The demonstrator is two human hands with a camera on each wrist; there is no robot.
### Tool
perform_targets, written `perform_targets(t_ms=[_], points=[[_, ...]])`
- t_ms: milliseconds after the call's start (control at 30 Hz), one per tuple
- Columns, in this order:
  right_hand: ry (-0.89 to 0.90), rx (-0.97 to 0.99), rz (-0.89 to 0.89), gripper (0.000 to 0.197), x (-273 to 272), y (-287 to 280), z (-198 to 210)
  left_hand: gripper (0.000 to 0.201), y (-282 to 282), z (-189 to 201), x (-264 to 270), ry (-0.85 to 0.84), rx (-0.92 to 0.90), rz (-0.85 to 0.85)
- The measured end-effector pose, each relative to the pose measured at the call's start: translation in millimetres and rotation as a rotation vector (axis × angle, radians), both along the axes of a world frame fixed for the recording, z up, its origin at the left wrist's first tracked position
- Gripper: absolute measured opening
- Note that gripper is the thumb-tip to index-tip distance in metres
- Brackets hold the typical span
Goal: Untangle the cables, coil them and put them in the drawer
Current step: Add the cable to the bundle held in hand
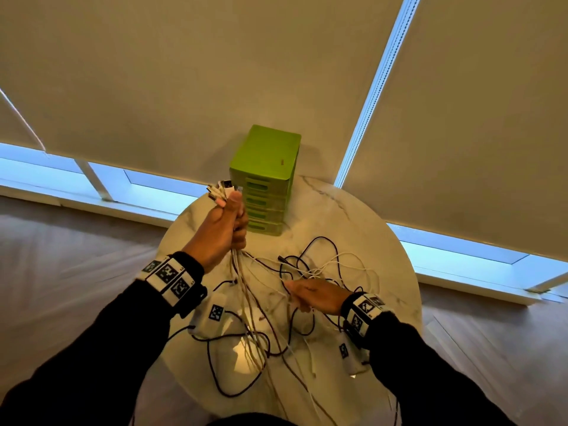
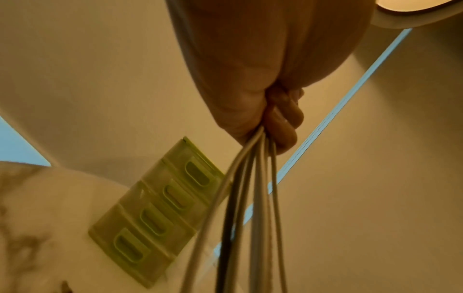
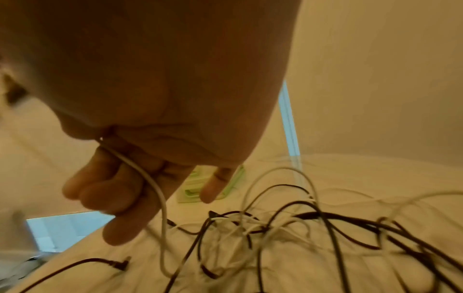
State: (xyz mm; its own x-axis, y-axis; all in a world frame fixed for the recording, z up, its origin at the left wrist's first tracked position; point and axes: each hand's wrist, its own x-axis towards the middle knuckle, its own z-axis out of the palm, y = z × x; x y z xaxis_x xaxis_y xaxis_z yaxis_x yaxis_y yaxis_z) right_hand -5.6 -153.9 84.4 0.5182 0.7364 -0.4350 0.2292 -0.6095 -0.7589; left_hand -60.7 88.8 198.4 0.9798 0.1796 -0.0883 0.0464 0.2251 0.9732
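My left hand (image 1: 227, 224) is raised in front of the green drawer unit (image 1: 264, 179) and grips a bundle of white and dark cables (image 1: 242, 272). Their plug ends (image 1: 222, 189) stick up above the fist. In the left wrist view the bundle of cables (image 2: 250, 198) hangs straight down from the closed fingers (image 2: 285, 119). My right hand (image 1: 310, 295) hovers low over the tangle of cables (image 1: 325, 265) on the table. A single white cable (image 3: 155, 184) runs out of its palm and across its curled fingers (image 3: 110, 188). All the unit's drawers look closed.
The round marble table (image 1: 353, 210) stands by a window with lowered blinds. The drawer unit (image 2: 160, 214) sits at its far edge. Loose cable loops (image 3: 275, 224) cover the middle and hang over the near edge. Wooden floor lies on both sides.
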Motion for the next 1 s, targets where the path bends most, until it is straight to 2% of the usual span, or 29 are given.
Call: perform_targets(t_ms=[100,200,267,333,433,533,633,700,800,867,933,1000], points=[[-0.102,-0.141,0.023,0.074,12,-16,0,0.042,18,7,-5,-0.002,0.013,0.101],[-0.375,-0.224,-0.045,0.048,21,-17,10,0.039,23,8,-9,-0.011,0.081,0.149],[-0.511,-0.124,-0.178,0.047,24,-4,21,0.035,13,5,-12,-0.02,0.133,0.138],[-0.552,0.074,-0.353,0.048,20,15,33,0.034,-3,-2,-14,-0.004,0.166,0.11],[-0.51,0.407,-0.476,0.042,1,44,55,0.038,-26,-18,-15,0.071,0.246,0.035],[-0.451,0.5,-0.404,0.035,-20,63,70,0.046,-43,-28,-16,0.145,0.262,0.017],[-0.372,0.477,-0.277,0.034,-30,65,74,0.043,-48,-25,-12,0.133,0.095,0.06],[-0.319,0.451,-0.199,0.04,-34,61,73,0.043,-45,-26,-8,0.085,0.04,0.106],[-0.245,0.308,-0.056,0.052,-37,49,55,0.045,-37,-20,-3,0.017,0.009,0.193],[-0.18,0.184,0.013,0.054,-39,32,35,0.042,-27,-8,2,-0.038,-0.096,0.257],[-0.11,0.121,0.015,0.052,-36,13,13,0.041,-13,3,5,-0.088,-0.197,0.272],[-0.078,0.104,-0.049,0.049,-30,-7,-3,0.041,1,10,5,-0.107,-0.194,0.263]])
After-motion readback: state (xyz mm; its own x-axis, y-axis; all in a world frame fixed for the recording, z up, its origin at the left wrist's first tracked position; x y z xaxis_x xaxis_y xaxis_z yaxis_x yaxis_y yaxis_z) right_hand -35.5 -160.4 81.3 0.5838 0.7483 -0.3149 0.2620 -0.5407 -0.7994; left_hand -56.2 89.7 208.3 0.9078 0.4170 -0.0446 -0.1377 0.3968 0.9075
